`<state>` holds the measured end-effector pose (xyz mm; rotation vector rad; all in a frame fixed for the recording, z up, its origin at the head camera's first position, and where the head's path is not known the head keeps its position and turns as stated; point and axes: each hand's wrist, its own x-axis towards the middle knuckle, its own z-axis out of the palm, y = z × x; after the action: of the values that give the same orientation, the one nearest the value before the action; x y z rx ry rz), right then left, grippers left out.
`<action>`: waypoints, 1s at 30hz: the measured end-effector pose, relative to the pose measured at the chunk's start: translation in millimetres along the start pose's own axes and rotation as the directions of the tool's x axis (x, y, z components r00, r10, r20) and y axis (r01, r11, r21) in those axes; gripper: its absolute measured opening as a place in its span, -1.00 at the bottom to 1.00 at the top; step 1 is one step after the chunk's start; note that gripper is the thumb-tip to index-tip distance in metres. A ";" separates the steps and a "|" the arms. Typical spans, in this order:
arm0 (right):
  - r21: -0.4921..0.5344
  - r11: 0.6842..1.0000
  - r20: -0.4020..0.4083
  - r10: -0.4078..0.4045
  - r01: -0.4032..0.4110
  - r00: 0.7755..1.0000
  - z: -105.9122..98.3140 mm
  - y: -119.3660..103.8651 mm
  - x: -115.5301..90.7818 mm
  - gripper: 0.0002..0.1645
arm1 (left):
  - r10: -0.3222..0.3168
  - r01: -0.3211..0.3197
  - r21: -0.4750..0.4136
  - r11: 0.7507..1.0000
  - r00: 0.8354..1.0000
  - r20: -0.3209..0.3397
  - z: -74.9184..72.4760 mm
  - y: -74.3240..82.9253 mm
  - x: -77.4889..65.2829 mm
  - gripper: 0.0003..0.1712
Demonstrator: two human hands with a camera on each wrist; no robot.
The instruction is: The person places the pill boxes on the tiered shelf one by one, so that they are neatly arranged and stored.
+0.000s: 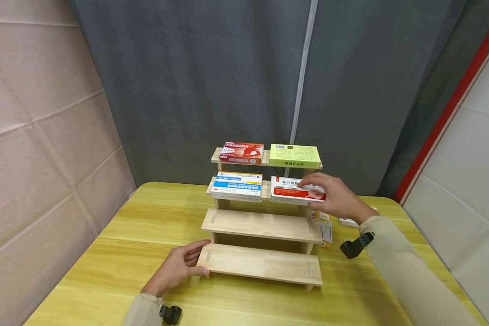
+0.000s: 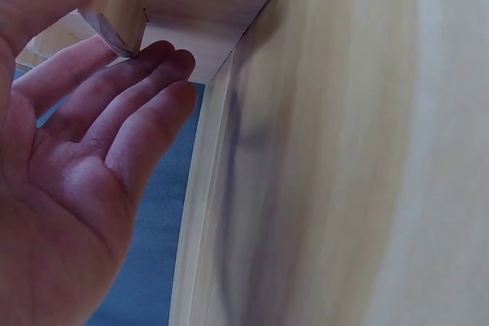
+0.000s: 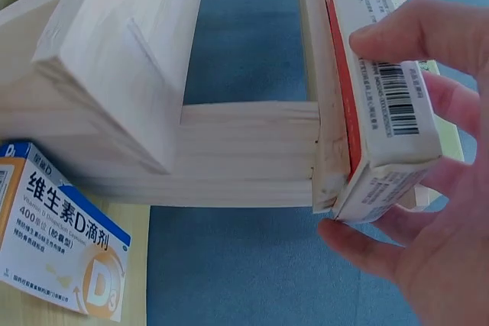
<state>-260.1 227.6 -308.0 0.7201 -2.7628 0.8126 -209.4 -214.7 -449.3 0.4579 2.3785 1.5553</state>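
Observation:
A stepped wooden display rack [image 1: 265, 262] stands on the table. My right hand [image 1: 336, 197] holds a white-and-red medicine box [image 1: 291, 192] by its right end, on the second tier from the top. In the right wrist view, the thumb presses the box's barcode side [image 3: 393, 97] and the fingers lie round its end. My left hand [image 1: 175, 267] grips the left end of the lowest step, thumb at the front and fingers behind. The left wrist view shows those fingers [image 2: 145, 104] against the wood. Left of the held box lies a white-and-blue medicine box [image 1: 237, 185].
On the top tier lie a red medicine box [image 1: 241, 153] and a yellow-green one [image 1: 294, 155]. Right of the rack, a vitamin D box [image 3: 65, 234] and another white box [image 1: 347, 222] are on the table [image 1: 146, 226]. A grey curtain [image 1: 208, 90] hangs behind.

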 end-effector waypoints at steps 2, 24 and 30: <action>-0.004 1.000 -0.003 0.004 -0.004 1.000 1.2 -0.8 0.3 -0.44 | 0.001 -0.001 0.005 1.000 1.000 0.000 0.1 0.2 -0.1 0.01; -0.066 0.998 -0.031 -0.001 -0.001 1.000 2.5 -5.5 -2.5 -0.41 | 0.001 -0.001 0.025 1.000 1.000 0.009 -0.7 -0.4 -0.2 -0.02; -0.044 0.999 -0.060 -0.028 0.026 0.998 3.7 -4.4 -11.5 -0.38 | 0.005 -0.005 0.019 1.000 1.000 0.003 0.3 -1.5 0.3 -0.03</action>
<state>-248.0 226.9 -312.4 0.7109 -2.7018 0.7548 -209.7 -214.9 -450.8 0.4699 2.3937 1.5336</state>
